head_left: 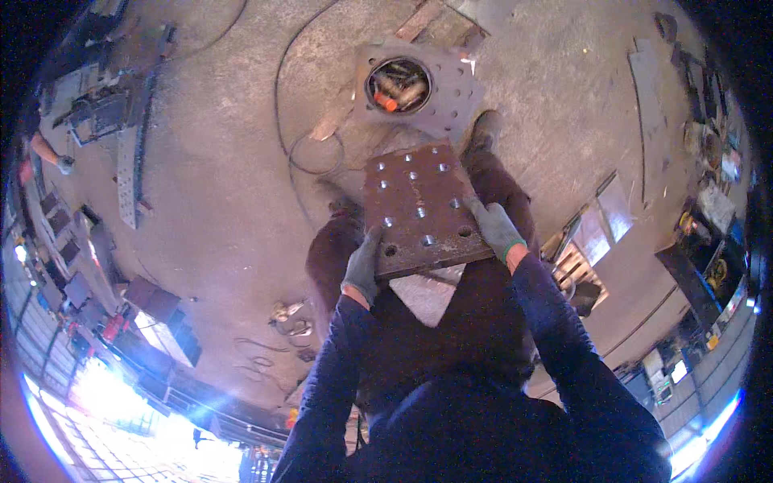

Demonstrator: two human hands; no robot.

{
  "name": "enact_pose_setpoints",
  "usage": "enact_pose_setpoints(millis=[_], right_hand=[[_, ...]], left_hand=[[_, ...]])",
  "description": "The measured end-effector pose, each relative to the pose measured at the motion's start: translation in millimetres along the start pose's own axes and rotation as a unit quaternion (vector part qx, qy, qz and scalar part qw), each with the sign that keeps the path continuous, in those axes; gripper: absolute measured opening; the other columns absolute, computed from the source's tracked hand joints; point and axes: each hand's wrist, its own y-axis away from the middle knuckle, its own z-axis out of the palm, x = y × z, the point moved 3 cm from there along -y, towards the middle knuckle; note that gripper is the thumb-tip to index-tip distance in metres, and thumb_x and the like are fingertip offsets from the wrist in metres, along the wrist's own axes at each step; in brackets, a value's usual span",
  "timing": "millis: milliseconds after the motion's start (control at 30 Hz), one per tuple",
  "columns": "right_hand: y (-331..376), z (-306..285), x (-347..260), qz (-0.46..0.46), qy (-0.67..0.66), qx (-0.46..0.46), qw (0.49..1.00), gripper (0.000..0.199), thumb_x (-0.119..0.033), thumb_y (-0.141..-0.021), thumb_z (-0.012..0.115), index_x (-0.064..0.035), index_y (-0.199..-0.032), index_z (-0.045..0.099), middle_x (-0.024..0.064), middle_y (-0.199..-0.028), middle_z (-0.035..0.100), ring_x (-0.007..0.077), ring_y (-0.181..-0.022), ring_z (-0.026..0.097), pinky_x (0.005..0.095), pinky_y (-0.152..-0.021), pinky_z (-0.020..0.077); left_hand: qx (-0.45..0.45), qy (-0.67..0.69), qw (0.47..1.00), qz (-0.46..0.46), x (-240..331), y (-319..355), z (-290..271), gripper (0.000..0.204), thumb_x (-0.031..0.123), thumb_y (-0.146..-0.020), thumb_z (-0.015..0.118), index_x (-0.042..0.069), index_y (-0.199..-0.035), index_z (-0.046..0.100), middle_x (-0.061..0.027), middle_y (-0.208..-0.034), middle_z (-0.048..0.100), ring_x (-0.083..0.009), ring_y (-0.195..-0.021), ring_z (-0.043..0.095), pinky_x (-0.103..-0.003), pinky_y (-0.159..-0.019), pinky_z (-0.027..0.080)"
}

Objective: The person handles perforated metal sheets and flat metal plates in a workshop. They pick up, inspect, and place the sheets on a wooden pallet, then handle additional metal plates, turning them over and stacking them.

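A thick, rust-brown steel plate (416, 196) with several drilled holes lies between my two grey-gloved hands, in front of my lap. My left hand (364, 266) grips its near left edge, the fingers partly hidden by the plate. On the right edge my right hand (495, 227) is closed, thumb on top and the other fingers out of sight underneath. Just beyond the plate's far edge lies a grey metal plate (455, 92) with holes. Set in it is a round opening (399, 85) with small metal pieces and an orange item (386, 102) inside.
A dark cable (279, 105) runs over the floor and loops left of the plate. Perforated steel bars (129, 177) lie at left, near another person's hand (64, 163). A long metal strip (642, 121) and a dark beam (688, 282) lie at right. My boots (483, 133) flank the work.
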Motion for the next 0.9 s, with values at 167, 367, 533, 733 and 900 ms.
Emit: enact_pose_setpoints(millis=[167, 367, 533, 733, 900], right_hand=[[-51.7, -87.4, -61.7, -0.017, 0.15, 0.024, 0.988, 0.094, -0.075, -0.097, 0.058, 0.0159, -0.119, 0.071, 0.0319, -0.115, 0.075, 0.0405, -0.118, 0.07, 0.0459, -0.102, 0.0506], [-136.3, -166.7, -118.0, 0.015, 0.224, -0.041, 0.973, 0.083, -0.068, -0.098, 0.064, 0.0116, -0.123, 0.072, 0.0216, -0.115, 0.077, 0.0283, -0.104, 0.072, 0.0396, -0.095, 0.0541], [-151.1, -200.9, -129.0, -0.08, -0.023, -0.109, 0.991, 0.063, -0.052, -0.104, 0.065, 0.0058, -0.129, 0.071, 0.0125, -0.12, 0.077, 0.0178, -0.103, 0.072, 0.0339, -0.092, 0.0562], [-91.9, -159.2, -146.4, -0.23, -0.066, 0.088, 0.967, 0.051, -0.023, -0.102, 0.07, 0.0074, -0.142, 0.062, 0.0122, -0.123, 0.075, 0.0155, -0.11, 0.07, 0.0318, -0.093, 0.0576], [-88.5, -152.8, -168.9, -0.17, -0.034, 0.104, 0.979, 0.047, -0.012, -0.098, 0.068, 0.0084, -0.141, 0.064, 0.0153, -0.122, 0.076, 0.0189, -0.11, 0.071, 0.0326, -0.097, 0.0565]], left_hand=[[-0.076, 0.12, 0.988, -0.066, -46.2, -83.0, 56.9, 0.058, 0.052, -0.106, 0.064, 0.017, -0.153, 0.056, -0.0095, -0.14, 0.065, -0.0303, -0.109, 0.073, -0.043, -0.083, 0.064], [-0.046, 0.155, 0.984, -0.074, -46.9, -124.5, 157.9, 0.059, 0.052, -0.104, 0.064, 0.027, -0.156, 0.052, -0.0045, -0.136, 0.064, -0.0239, -0.119, 0.067, -0.036, -0.076, 0.063], [-0.071, 0.147, 0.985, -0.063, -63.9, -140.1, 176.4, 0.057, 0.05, -0.106, 0.059, 0.027, -0.158, 0.05, -0.0015, -0.137, 0.064, -0.0194, -0.117, 0.064, -0.034, -0.076, 0.059], [-0.083, 0.171, 0.976, -0.109, -32.7, -134.6, 171.7, 0.057, 0.065, -0.102, 0.062, 0.025, -0.142, 0.065, 0.0004, -0.123, 0.072, -0.0175, -0.099, 0.072, -0.033, -0.069, 0.057], [0.087, -0.209, 0.96, 0.162, 5.5, -190.1, 111.9, 0.076, 0.064, -0.099, 0.068, 0.012, -0.153, 0.056, -0.01, -0.13, 0.069, -0.0251, -0.103, 0.068, -0.037, -0.082, 0.055]])
